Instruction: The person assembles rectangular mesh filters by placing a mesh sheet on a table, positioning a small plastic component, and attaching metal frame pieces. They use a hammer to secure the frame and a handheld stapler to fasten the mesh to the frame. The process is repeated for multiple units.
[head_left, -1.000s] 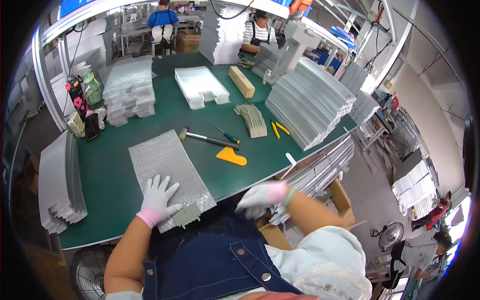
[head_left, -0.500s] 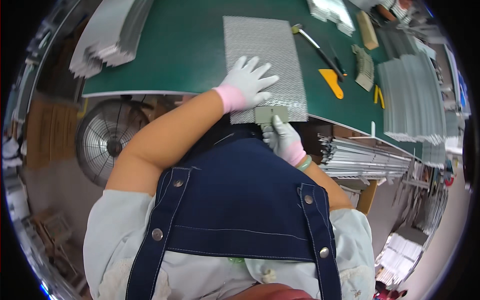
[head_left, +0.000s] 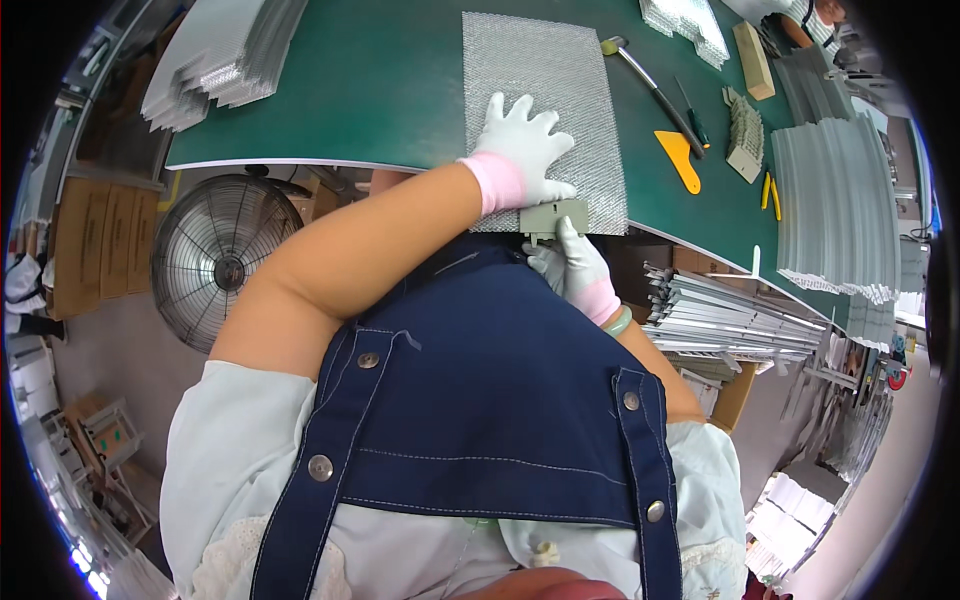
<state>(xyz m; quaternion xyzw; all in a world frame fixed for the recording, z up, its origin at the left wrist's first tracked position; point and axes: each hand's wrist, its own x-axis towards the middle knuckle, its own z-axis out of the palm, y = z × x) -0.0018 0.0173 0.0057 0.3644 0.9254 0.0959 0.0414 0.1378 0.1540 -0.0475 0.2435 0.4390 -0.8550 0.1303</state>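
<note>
A silvery, dimpled sheet (head_left: 540, 60) lies on the green table, its near edge at the table's front edge. My left hand (head_left: 525, 150), in a white glove with a pink cuff, rests flat on it with the fingers spread. At the sheet's near edge is a small grey-green plate-like piece (head_left: 553, 215) with short tabs on its lower side. My right hand (head_left: 582, 270), gloved the same way, grips this piece with the thumb on top and the other fingers underneath, partly hidden. The left thumb lies close to the piece; whether it touches cannot be told.
Right of the sheet lie a hammer (head_left: 660, 100), a screwdriver (head_left: 692, 115), a yellow scraper (head_left: 679, 162), yellow-handled pliers (head_left: 770, 195) and a stack of grey-green pieces (head_left: 743, 140). Metal sheets are stacked at left (head_left: 225, 60) and right (head_left: 835, 200). A fan (head_left: 228, 270) stands left, below table level.
My left hand has slid slightly right across the sheet, nearer the grey-green piece. My right hand keeps its grip. The whole view has shifted a little.
</note>
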